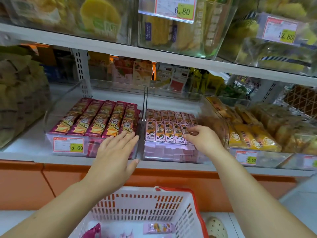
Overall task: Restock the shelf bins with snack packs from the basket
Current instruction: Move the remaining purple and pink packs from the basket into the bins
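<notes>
Two clear shelf bins stand side by side at chest height. The left bin (56, 117) holds rows of magenta snack packs (96, 117). The right bin (173, 158) holds small pink snack packs (164, 129). My left hand (115, 152) lies flat with straight fingers on the front right corner of the left bin. With curled fingers, my right hand (200, 136) touches the pink packs at the front right of the right bin. Below, a white basket with a red rim (193, 196) holds a pink pack (158, 227) and a magenta pack (92, 231).
A further clear bin (267, 158) of yellow-wrapped packs sits to the right. Price tags hang on the bin fronts. An upper shelf (120, 50) with more bins juts out overhead. An orange base panel (51, 177) runs below the shelf.
</notes>
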